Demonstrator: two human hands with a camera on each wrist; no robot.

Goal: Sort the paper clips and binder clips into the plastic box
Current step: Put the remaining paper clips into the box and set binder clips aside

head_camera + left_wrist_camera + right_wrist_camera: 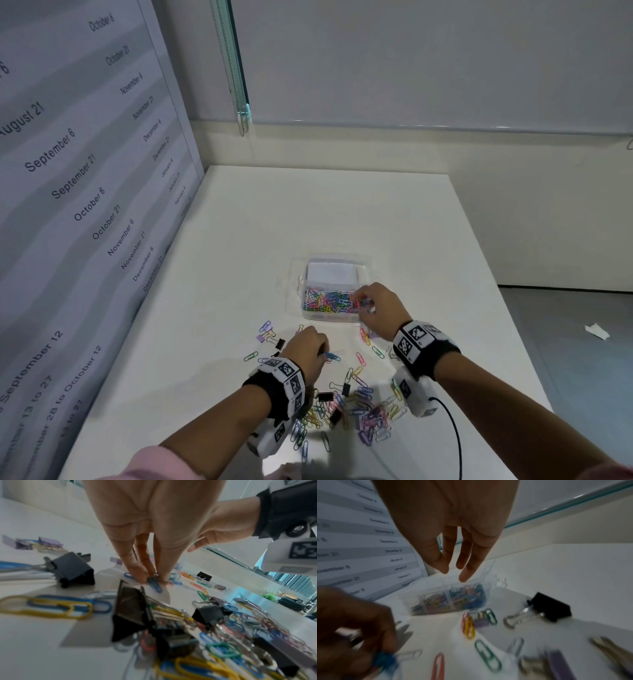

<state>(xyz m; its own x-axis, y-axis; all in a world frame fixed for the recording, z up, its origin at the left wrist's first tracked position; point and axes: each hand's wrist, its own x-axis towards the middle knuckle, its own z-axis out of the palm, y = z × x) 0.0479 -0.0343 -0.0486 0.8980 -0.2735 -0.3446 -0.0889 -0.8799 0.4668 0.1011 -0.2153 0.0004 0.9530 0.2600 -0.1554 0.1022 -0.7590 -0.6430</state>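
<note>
The clear plastic box [310, 317] sits mid-table, its near compartment full of coloured paper clips [330, 301]. My right hand [361, 303] hovers over the box's right end; in the right wrist view its fingers [465, 574] hang straight above the box [419, 601] and hold nothing. Nearer me, my left hand [320, 354] pinches a blue paper clip [155, 586] against the table with thumb and fingertips [140, 577]. A loose pile of paper clips [363, 411] mixed with black binder clips [325, 396] lies between my wrists.
Purple binder clips [262, 337] and a black one [280, 342] lie left of my left hand. A black binder clip [551, 607] lies right of the box. A date-printed wall panel [85, 205] borders the table's left side. A black cable [452, 431] trails near my right forearm.
</note>
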